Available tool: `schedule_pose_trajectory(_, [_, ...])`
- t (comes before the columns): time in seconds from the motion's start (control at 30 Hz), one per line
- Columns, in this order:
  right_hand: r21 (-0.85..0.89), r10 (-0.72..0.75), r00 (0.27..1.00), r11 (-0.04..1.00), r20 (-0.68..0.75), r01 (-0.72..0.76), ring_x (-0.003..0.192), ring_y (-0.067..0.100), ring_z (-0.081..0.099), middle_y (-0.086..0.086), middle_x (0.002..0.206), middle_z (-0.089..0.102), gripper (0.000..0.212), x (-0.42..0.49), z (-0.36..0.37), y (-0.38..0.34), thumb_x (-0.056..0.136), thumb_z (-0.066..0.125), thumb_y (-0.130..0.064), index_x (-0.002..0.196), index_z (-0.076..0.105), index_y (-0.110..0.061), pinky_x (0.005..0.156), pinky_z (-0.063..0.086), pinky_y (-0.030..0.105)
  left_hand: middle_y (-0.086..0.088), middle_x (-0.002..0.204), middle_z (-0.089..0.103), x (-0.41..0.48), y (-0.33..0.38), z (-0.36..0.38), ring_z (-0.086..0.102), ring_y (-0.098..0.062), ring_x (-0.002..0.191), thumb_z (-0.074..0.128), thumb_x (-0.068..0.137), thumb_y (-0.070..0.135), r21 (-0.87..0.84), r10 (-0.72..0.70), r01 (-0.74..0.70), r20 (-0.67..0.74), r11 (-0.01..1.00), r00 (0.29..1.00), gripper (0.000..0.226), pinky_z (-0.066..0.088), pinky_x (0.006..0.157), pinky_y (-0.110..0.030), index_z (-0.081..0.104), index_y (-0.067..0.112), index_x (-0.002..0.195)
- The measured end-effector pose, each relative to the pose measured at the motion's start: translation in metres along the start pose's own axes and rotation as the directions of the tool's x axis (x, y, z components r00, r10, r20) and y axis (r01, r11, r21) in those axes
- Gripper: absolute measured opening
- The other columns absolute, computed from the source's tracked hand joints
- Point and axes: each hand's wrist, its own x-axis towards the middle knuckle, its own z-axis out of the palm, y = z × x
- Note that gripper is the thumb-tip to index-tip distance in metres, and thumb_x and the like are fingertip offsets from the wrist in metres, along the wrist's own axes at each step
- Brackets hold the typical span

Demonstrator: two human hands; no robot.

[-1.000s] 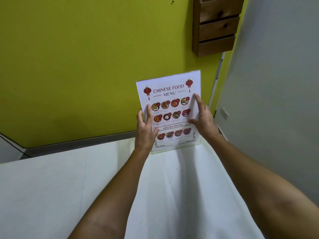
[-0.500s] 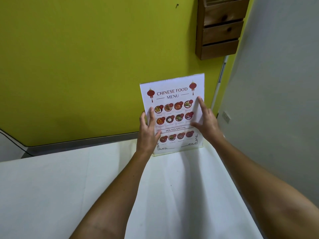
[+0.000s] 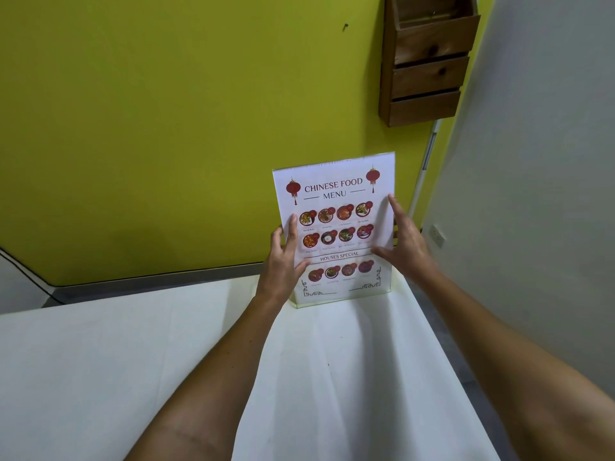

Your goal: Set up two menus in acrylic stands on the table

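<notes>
Menu [image 3: 336, 194] upright in acrylic stand [image 3: 339, 299], stand's foot on white table [image 3: 166, 361] at far right corner, close to yellow wall [image 3: 166, 128]. Left hand [image 3: 283, 264] at left edge of stand, fingers spread and loosely curled around that edge, thumb on front face below the "Houses Special" line; a light hold, not a tight clamp. Right hand [image 3: 404, 239] at right edge of stand, open and flat, fingertips up along the side, thumb laid across the front. Wooden wall rack [image 3: 426, 64] above and right of stand, well apart from it. No second menu or stand in view.

Likely step: squaring and settling this first stand in its place. To do it well:
- Press evenly from both edges; no twisting of the thin acrylic.
- Check foot sits flat on table, not overhanging the far edge just behind the stand.
- Turn face squarely toward the seat side.
- Ease both hands off together, outward, without dragging the stand or tipping it back.
- Avoid smearing the front face with thumbs.
</notes>
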Motion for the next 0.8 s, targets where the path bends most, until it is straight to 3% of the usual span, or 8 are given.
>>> schedule_pose_trajectory(0.2, [-0.052,-0.027,0.999,0.998,0.042,0.03,0.098,0.03,0.057,0.014,0.134,0.041,0.114,-0.005,-0.009,-0.001,0.07,0.082,-0.027,0.144,-0.001,-0.051,0.08,0.053,0.051,-0.018,0.149,0.029,-0.002,0.001,-0.005,0.052,-0.031,0.123,0.073,0.08,0.022,-0.002,-0.008,0.008,0.024,1.0,1.0,0.098,0.052,0.092,-0.038,0.007,0.016,0.151])
schedule_pose_trajectory(0.3, [-0.122,-0.021,1.0,0.992,0.018,0.023,0.11,0.033,0.052,0.014,0.147,0.024,0.111,-0.007,-0.011,-0.008,0.07,0.082,-0.03,0.148,0.004,-0.044,0.086,0.052,0.05,-0.017,0.157,0.013,-0.004,0.0,-0.012,0.046,-0.031,0.131,0.073,0.081,0.023,-0.004,-0.02,0.02,0.053,1.0,0.998,0.099,0.05,0.095,-0.036,0.002,0.02,0.151])
schedule_pose_trajectory(0.37, [-0.197,-0.043,0.999,0.98,-0.025,0.037,0.127,0.033,0.04,0.013,0.153,0.013,0.105,-0.011,-0.01,-0.014,0.072,0.079,-0.034,0.15,0.008,-0.036,0.094,0.048,0.049,-0.017,0.159,0.003,-0.005,-0.002,-0.018,0.038,-0.032,0.137,0.071,0.082,0.028,0.022,-0.039,0.038,0.069,0.999,0.997,0.1,0.05,0.098,-0.039,-0.002,0.022,0.15])
schedule_pose_trajectory(0.47, [-0.277,-0.084,0.993,0.959,-0.079,0.059,0.143,0.031,0.018,0.01,0.158,0.006,0.098,-0.015,-0.008,-0.025,0.077,0.073,-0.037,0.151,0.01,-0.029,0.107,0.034,0.051,-0.02,0.159,-0.002,-0.006,-0.008,-0.025,0.013,-0.035,0.146,0.064,0.086,0.037,0.152,-0.002,-0.005,0.047,0.988,0.999,0.093,0.027,0.117,-0.046,0.002,0.015,0.151])
schedule_pose_trajectory(0.57, [-0.308,-0.171,0.979,0.943,-0.115,0.129,0.145,0.028,0.017,0.008,0.16,0.011,0.089,-0.019,-0.001,-0.044,0.083,0.067,-0.037,0.151,0.012,-0.018,0.113,0.026,0.047,-0.013,0.16,-0.005,-0.008,-0.017,-0.042,-0.002,-0.028,0.148,0.052,0.092,0.042,0.237,-0.009,-0.003,0.051,0.972,0.999,0.084,0.005,0.119,-0.044,0.0,0.011,0.15])
schedule_pose_trajectory(0.67, [-0.313,-0.246,0.959,0.93,-0.14,0.193,0.144,0.028,0.022,0.008,0.159,0.019,0.082,-0.018,0.009,-0.065,0.087,0.061,-0.036,0.151,0.015,-0.012,0.116,0.024,0.044,-0.008,0.161,-0.006,-0.012,-0.031,-0.062,-0.005,-0.023,0.149,0.042,0.096,0.044,0.252,-0.028,0.013,0.053,0.968,0.998,0.077,0.001,0.12,-0.044,0.0,0.009,0.15])
schedule_pose_trajectory(0.8, [-0.269,-0.345,0.923,0.918,-0.173,0.292,0.141,0.03,0.032,0.012,0.155,0.03,0.072,-0.018,0.034,-0.11,0.086,0.056,-0.033,0.147,0.027,-0.007,0.112,0.031,0.048,-0.008,0.161,-0.004,-0.015,-0.052,-0.096,-0.003,-0.022,0.149,0.038,0.096,0.047,0.301,-0.074,0.049,0.073,0.952,0.995,0.076,-0.001,0.12,-0.045,0.001,0.008,0.15])
